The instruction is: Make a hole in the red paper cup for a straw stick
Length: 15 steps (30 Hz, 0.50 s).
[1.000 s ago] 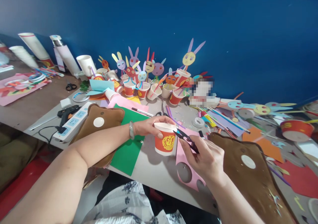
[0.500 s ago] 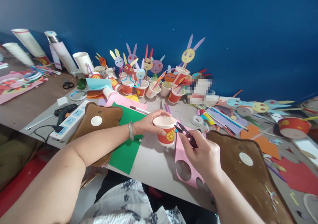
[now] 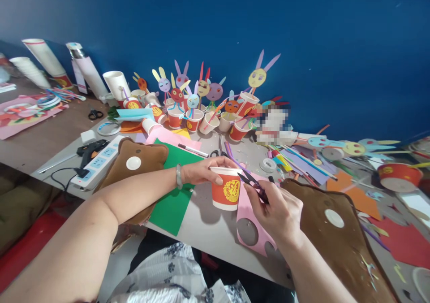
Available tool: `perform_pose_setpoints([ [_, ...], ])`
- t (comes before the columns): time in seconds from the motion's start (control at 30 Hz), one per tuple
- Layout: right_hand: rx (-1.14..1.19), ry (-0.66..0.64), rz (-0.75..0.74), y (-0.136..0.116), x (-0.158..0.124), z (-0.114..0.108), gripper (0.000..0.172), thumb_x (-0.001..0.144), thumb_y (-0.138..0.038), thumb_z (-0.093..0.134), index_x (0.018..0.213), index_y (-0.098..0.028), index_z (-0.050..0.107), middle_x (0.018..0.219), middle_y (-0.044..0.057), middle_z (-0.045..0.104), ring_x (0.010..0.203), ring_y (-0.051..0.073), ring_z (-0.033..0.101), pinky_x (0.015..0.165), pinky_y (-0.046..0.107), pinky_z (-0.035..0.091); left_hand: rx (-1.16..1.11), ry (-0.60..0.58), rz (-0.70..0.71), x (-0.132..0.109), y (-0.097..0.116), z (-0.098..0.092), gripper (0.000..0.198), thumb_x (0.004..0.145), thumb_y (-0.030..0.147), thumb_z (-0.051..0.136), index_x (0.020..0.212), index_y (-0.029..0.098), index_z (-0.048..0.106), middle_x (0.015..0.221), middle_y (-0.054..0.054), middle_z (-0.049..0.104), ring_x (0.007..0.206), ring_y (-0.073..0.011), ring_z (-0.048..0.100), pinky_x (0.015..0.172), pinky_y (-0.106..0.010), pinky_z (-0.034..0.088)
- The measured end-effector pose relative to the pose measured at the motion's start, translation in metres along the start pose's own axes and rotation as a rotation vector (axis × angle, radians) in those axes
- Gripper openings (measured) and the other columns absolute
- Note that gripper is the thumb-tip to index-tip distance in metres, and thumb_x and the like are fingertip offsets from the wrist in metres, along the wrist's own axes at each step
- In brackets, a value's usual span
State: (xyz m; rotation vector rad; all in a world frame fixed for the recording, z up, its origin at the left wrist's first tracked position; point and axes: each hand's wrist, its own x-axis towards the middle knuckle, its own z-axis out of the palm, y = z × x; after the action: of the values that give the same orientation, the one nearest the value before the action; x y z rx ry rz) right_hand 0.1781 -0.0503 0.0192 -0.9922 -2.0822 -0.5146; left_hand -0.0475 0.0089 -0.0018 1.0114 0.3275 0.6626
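A red and white paper cup (image 3: pixel 218 199) with a yellow emblem is gripped near its rim by my left hand (image 3: pixel 199 170), thumb on the front and fingers behind. The cup is held above the table, its side facing me and its opening mostly turned out of sight. My right hand (image 3: pixel 279 206) is closed around dark scissors (image 3: pixel 258 188), whose blades point left at the cup's right edge by the rim. I cannot tell whether the blades touch the cup. Below the scissors lies pink paper (image 3: pixel 244 211) with round holes cut out. Green paper (image 3: pixel 174 209) lies under my left forearm.
Rabbit-faced paper puppets (image 3: pixel 193 100) stand in cups along the blue wall. Brown cushions (image 3: pixel 311 204) lie at both sides. A power strip (image 3: pixel 97 164) and a black glue gun (image 3: pixel 92 149) are at left. A marker (image 3: pixel 192 149) and other scissors (image 3: pixel 218 153) lie behind the cup.
My left hand has tipped the cup, so its side and emblem face me more and its opening shows less. The scissors stay beside the rim. The view has shifted slightly.
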Motion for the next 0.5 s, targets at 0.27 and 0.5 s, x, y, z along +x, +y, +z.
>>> perform_pose_setpoints([
  [0.27,0.083,-0.038,-0.048,0.0027,0.0017,-0.0051,0.019,0.089,-0.028,0.067,0.078,-0.017,0.058,0.051,-0.004,0.053,0.042,0.008,0.044,0.049,0.023,0.035,-0.027,-0.063,-0.037,0.0006,-0.0013,-0.0017,0.067,0.047,0.032,0.094,0.105,0.017,0.066,0.098,-0.007,0.068,0.087,-0.0187,0.066,0.080,-0.031,0.052],
  [0.5,0.170,-0.115,-0.105,0.0073,0.0052,-0.0100,0.016,0.091,-0.025,0.064,0.079,-0.018,0.057,0.052,-0.004,0.053,0.044,0.008,0.043,0.049,0.024,0.034,-0.009,-0.088,-0.066,0.0003,0.0009,-0.0010,0.069,0.045,0.033,0.094,0.106,0.016,0.066,0.098,-0.007,0.069,0.086,-0.0188,0.067,0.080,-0.031,0.052],
])
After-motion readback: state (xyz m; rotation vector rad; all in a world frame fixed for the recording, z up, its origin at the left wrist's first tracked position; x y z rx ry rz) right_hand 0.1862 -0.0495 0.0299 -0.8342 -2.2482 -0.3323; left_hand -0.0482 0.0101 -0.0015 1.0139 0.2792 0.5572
